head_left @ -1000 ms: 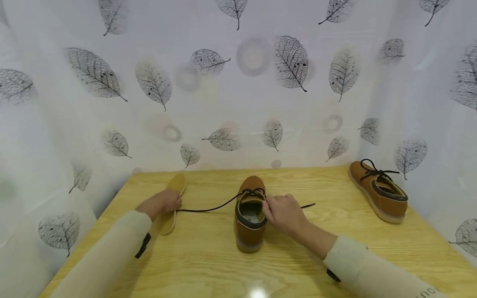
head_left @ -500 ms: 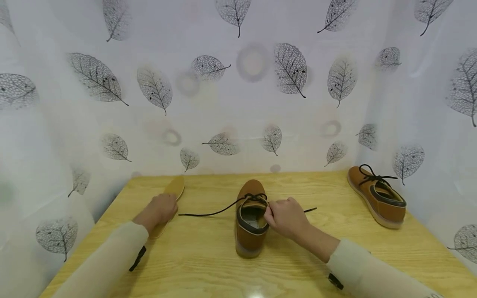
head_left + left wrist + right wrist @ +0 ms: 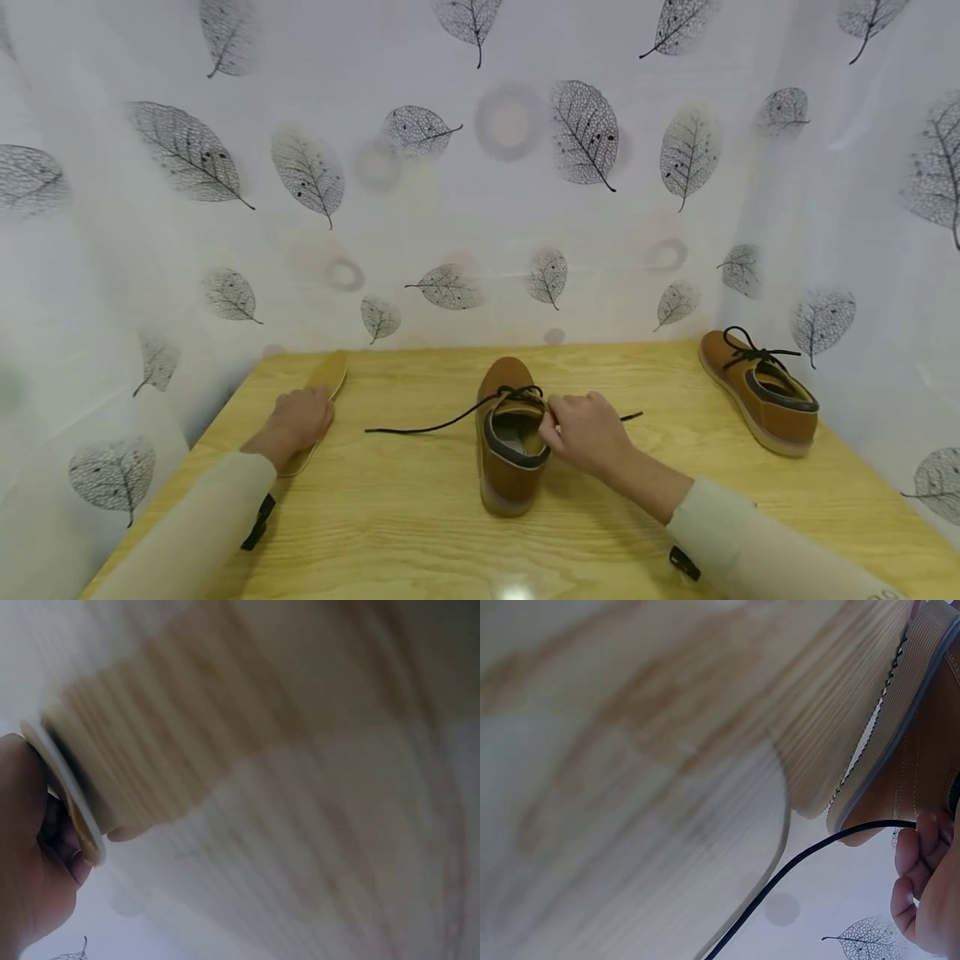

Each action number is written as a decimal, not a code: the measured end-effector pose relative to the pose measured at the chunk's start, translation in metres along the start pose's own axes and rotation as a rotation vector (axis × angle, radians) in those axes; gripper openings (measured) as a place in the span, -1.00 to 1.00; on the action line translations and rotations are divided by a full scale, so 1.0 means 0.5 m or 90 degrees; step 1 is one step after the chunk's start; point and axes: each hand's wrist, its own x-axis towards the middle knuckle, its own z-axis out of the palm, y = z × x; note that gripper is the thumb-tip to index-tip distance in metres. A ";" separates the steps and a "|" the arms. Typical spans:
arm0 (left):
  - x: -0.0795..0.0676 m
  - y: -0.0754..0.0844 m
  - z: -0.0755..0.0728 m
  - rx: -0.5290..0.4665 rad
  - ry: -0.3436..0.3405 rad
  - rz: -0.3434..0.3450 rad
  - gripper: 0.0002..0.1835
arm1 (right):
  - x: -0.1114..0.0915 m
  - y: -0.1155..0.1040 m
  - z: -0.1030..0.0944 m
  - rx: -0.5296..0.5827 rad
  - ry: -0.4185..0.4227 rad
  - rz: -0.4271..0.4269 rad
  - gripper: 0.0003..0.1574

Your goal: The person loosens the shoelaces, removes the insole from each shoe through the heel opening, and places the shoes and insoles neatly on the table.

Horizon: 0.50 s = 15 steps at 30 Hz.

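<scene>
A tan insole [image 3: 330,372] is in my left hand [image 3: 298,419], which grips it by its middle at the left of the table. In the left wrist view, the thin pale edge of the insole [image 3: 71,791] shows against the curled fingers. At the centre stands a brown lace-up shoe [image 3: 512,483], its heel towards me and its opening facing up. My right hand [image 3: 588,433] pinches the right edge of the opening near the eyelets. A loose black lace [image 3: 427,431] runs left from the shoe. In the right wrist view, the other lace end [image 3: 780,874] trails from beside the fingers.
The matching brown shoe [image 3: 772,400], laced with a bow, stands at the back right of the wooden table [image 3: 420,533]. Behind the table hangs a white curtain [image 3: 480,208] printed with grey leaves.
My left hand has moved left with the insole, away from the left lace end, which now lies apart from it. The right hand and the shoe's opening have shifted slightly right.
</scene>
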 end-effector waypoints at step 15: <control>-0.005 -0.030 0.001 -0.001 -0.004 -0.014 -0.72 | -0.014 0.029 -0.025 -0.005 -0.086 0.062 -0.70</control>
